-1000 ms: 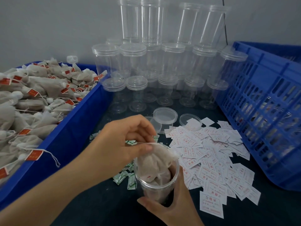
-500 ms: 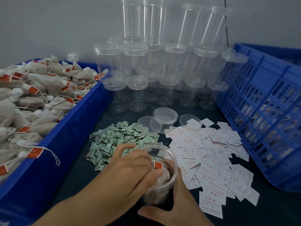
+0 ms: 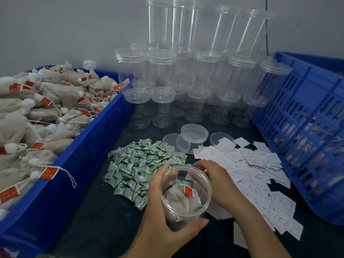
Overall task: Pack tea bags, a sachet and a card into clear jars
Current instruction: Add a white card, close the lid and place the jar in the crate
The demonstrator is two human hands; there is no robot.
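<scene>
Tea bags (image 3: 178, 200) fill the near jar (image 3: 207, 194), so the card step seems in hand. The left hand (image 3: 163, 226) grips the jar's side. The right hand (image 3: 214, 177) curls over the cards (image 3: 260, 183) just right of it; I cannot tell whether it pinches one. Next it must peel off a single card, then take a sachet (image 3: 141, 164) from the pile on the left.

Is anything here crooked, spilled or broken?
Yes: at the back, the two top-right jars lean sideways, while the top-left jars beside them stand upright. Nothing looks spilled or broken.
</scene>
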